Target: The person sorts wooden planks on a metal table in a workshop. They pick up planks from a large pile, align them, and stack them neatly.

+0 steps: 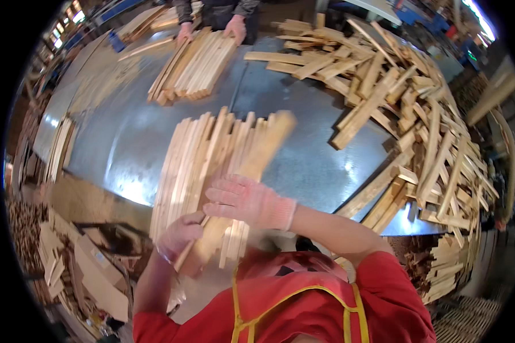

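Note:
A wooden slat [260, 151], blurred at its far end, lies slanted above a row of pale slats [181, 154] on the metal table. My right hand [247, 202], in a pinkish knit glove, reaches across this slat with its fingers bent over it. My left hand [180, 234], gloved too, is closed at the slat's near end, beside the left edge of the row. Its fingertips are partly hidden, and the slat's near end is blurred. The slats of the row lie side by side, with uneven far ends.
A large heap of loose slats [377, 86] covers the right of the metal table [292, 120]. Across it, a co-worker's gloved hands [235, 28] rest on another bundle of slats [197, 66]. A blue bottle [116, 42] stands far left; a short stack [60, 147] lies at the left edge.

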Demonstrator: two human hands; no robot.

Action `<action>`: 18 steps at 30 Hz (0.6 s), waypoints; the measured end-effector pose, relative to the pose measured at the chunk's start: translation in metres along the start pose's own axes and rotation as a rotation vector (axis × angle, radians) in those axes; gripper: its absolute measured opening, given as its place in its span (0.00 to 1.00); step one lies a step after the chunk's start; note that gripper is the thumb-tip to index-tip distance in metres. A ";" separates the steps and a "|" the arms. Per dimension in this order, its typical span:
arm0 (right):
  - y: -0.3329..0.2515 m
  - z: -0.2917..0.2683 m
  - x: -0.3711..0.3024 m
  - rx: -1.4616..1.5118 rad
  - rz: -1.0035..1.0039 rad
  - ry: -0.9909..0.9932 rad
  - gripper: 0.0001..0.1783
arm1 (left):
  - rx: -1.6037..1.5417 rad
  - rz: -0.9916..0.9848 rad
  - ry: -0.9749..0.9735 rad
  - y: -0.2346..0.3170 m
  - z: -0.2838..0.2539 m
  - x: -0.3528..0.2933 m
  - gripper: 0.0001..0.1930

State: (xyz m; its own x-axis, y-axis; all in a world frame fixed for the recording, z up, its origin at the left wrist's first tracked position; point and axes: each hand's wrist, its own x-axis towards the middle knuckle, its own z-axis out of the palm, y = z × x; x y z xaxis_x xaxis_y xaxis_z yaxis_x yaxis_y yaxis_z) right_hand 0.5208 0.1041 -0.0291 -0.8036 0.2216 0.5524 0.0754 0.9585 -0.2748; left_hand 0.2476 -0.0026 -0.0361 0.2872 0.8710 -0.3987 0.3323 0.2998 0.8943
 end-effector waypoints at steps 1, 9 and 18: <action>0.010 0.011 -0.004 -0.086 0.019 0.044 0.33 | 0.031 0.031 0.036 -0.002 0.009 0.000 0.17; 0.181 -0.056 -0.170 0.103 1.475 0.868 0.41 | 0.416 0.186 0.778 -0.132 0.028 -0.013 0.22; 0.362 -0.090 -0.302 0.538 1.480 1.451 0.34 | 0.387 -0.157 0.810 -0.126 0.056 0.031 0.41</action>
State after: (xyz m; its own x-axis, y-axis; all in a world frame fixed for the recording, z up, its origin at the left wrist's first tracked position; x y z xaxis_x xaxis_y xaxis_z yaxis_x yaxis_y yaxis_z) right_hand 0.8439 0.4005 -0.2241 0.5985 0.7650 -0.2381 -0.2815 -0.0774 -0.9564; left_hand 0.2648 -0.0352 -0.1724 -0.4571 0.8820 -0.1146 0.6345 0.4137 0.6528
